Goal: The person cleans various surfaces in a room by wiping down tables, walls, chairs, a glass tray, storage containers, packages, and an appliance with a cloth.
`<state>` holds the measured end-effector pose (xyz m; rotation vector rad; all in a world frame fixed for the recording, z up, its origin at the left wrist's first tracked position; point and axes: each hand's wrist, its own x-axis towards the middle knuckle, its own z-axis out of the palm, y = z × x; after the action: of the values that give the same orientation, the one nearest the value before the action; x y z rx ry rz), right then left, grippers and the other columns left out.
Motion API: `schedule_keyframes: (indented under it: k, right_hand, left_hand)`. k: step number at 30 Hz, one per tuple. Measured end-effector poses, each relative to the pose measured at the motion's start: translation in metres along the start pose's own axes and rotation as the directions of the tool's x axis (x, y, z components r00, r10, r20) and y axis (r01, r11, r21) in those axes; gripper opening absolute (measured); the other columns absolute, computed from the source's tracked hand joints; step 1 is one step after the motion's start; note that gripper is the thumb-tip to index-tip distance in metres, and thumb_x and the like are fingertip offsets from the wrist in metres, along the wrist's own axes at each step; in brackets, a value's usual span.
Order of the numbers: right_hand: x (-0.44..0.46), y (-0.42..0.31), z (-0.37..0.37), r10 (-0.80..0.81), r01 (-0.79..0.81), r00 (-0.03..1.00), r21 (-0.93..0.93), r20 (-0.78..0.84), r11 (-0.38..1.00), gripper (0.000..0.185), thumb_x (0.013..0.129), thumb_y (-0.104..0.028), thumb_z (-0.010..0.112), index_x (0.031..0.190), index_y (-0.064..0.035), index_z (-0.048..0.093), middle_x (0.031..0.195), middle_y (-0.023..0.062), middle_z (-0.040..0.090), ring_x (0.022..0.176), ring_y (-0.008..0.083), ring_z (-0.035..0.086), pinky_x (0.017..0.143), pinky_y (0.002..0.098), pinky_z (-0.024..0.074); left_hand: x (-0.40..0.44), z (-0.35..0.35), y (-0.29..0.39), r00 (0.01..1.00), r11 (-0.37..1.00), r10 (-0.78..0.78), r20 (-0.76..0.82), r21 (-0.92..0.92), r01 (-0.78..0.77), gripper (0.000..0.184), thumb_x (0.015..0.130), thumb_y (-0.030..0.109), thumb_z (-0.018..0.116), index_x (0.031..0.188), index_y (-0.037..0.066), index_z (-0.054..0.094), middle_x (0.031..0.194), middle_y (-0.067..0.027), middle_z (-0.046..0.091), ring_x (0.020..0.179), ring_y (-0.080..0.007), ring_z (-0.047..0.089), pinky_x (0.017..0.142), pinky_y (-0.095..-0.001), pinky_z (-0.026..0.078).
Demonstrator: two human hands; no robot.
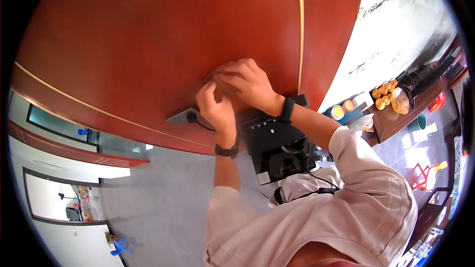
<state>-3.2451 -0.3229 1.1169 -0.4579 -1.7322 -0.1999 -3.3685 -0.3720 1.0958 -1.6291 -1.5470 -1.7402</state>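
Observation:
A glossy red-brown wooden surface (173,34) with thin gold lines fills the upper part of the head view. Over its near edge, my left hand (216,108) has bent fingers, close against my right hand. My right hand (247,83) reaches across from the right, fingers curved toward the left one. Whatever lies between the fingers is too hidden to make out. Just below my left hand is a grey power strip (182,117) with a black plug and cable. A black box-like device (272,141) sits below my right wrist. Both wrists wear black bands.
To the right are a white marbled surface (381,24), yellow-topped containers (337,112), a bag of round orange-brown items (384,94) and a dark green bin (418,122). Grey floor (163,183) spreads at lower left, with a blue object (119,247) near the wall.

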Motion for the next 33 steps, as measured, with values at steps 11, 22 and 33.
schedule_keyframes:
  k: [11,22,33]
  right_hand:
    - [0.031,0.08,-0.143,0.091,-0.14,0.966,-0.196,-0.24,0.971,0.039,0.07,0.0,0.075,0.108,-0.0098,0.071,0.113,0.0075,0.067,0.104,0.032,0.063,0.086,0.0417,0.0531]
    - [-0.147,0.152,-0.231,0.471,-0.493,0.869,-0.177,-0.152,0.852,0.037,0.073,0.004,0.078,0.108,-0.0049,0.072,0.114,0.0103,0.065,0.104,0.0327,0.06,0.086,0.04,0.0523]
    - [-0.031,0.18,-0.269,0.343,-0.365,0.909,-0.055,-0.235,0.929,0.058,0.062,0.011,0.069,0.116,-0.0106,0.073,0.117,0.0077,0.067,0.1,0.0291,0.062,0.078,0.0352,0.0549]
  left_hand:
    - [0.043,0.106,0.146,0.957,0.95,0.286,0.038,-0.143,-0.278,0.035,0.07,-0.009,0.075,0.102,0.006,0.07,0.099,-0.01,0.07,0.094,-0.0335,0.065,0.082,-0.0412,0.054]
    - [-0.103,0.214,0.18,0.854,0.965,0.262,0.45,-0.124,-0.231,0.023,0.079,0.005,0.071,0.101,0.012,0.069,0.097,-0.0032,0.068,0.091,-0.0286,0.065,0.074,-0.0402,0.056]
    - [-0.013,0.217,0.257,0.939,0.948,0.303,0.159,-0.153,-0.28,0.037,0.071,-0.008,0.072,0.105,0.007,0.07,0.1,-0.0101,0.069,0.096,-0.0339,0.063,0.084,-0.0421,0.054]
